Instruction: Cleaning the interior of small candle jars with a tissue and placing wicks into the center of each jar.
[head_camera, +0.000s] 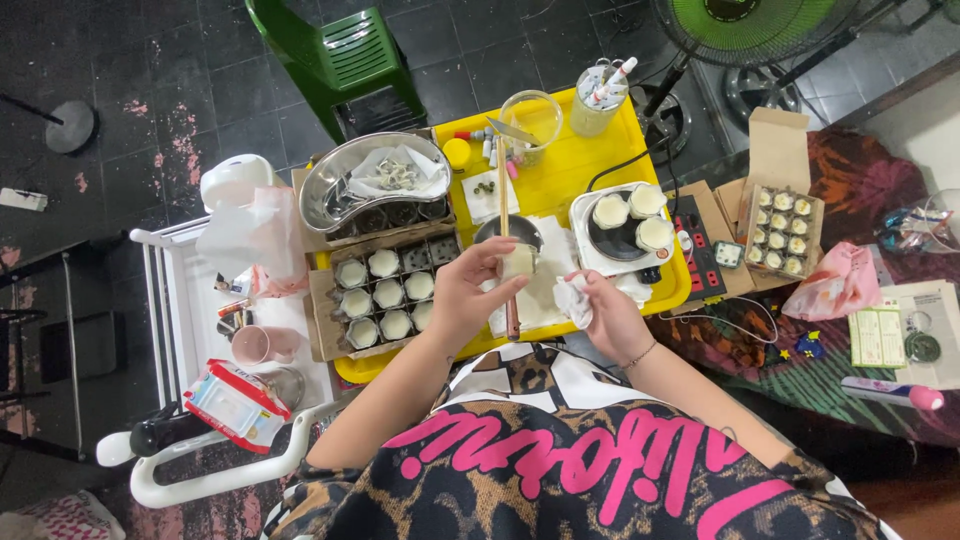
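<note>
Left hand (468, 292) is closed round a small cream-filled cup (518, 262), fingers curled over its top and side, holding it clear above the yellow tray (585, 160), close to the middle of the view. Right hand (608, 312) sits just at 3 o'clock of the left, fingers pinched narrow on a crumpled white tissue (574, 298) — the tissue lies just beside the cup, contact between them cannot be told. A long wooden-handled tool (505, 215) runs from 12 to 6 o'clock behind the cup. At 9 o'clock of the left hand, a cardboard box (322, 320) holds rows of filled cups, a few cells at its far end standing dark. At 11 o'clock, a metal kidney dish (330, 190) with paper and small pieces inside. At 2 o'clock of the right hand, a round black warmer plate (618, 245) carries three cream-filled cups; further toward 3 o'clock, a second open carton (782, 150) of smaller filled cups rests on patterned cloth. At 12 o'clock on the tray — a clear glass (532, 112) and a jar of pens (598, 100). A green plastic chair (340, 60) stands on the dark tiled floor at far 11 o'clock
</note>
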